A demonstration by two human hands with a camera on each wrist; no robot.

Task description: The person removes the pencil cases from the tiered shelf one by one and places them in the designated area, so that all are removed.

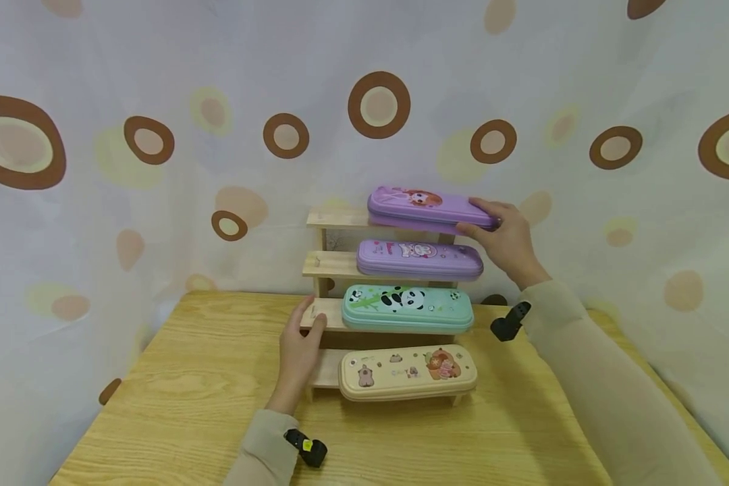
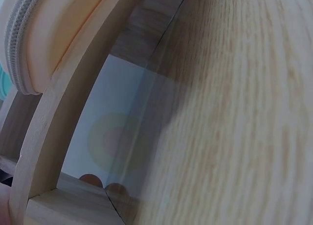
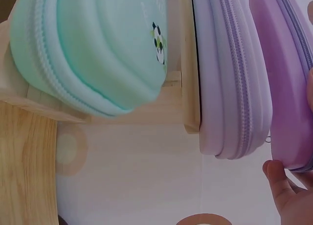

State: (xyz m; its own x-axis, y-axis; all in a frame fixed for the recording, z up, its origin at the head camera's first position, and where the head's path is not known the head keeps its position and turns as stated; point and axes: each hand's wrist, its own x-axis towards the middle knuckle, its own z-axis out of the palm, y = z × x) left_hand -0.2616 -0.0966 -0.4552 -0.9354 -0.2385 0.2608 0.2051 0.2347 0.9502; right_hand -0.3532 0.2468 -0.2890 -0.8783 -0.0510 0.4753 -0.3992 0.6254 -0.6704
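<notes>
A wooden step rack (image 1: 325, 368) carries a pencil case on each tier. My right hand (image 1: 510, 243) grips the right end of the purple pencil case with a girl's picture (image 1: 425, 206) on the top tier, thumb at its front and fingers over its lid. Below it lie a lilac rabbit case (image 1: 422, 260), a mint panda case (image 1: 407, 307) and a cream case (image 1: 407, 371). My left hand (image 1: 298, 354) holds the rack's left edge near the panda case's tier. In the right wrist view, fingertips touch the purple case (image 3: 288, 98); the left wrist view barely shows the left hand.
The rack stands on a wood-grain table (image 1: 176, 385), close to a pale curtain (image 1: 316, 54) with brown ring patterns. Small black devices (image 1: 306, 449) are strapped at both wrists.
</notes>
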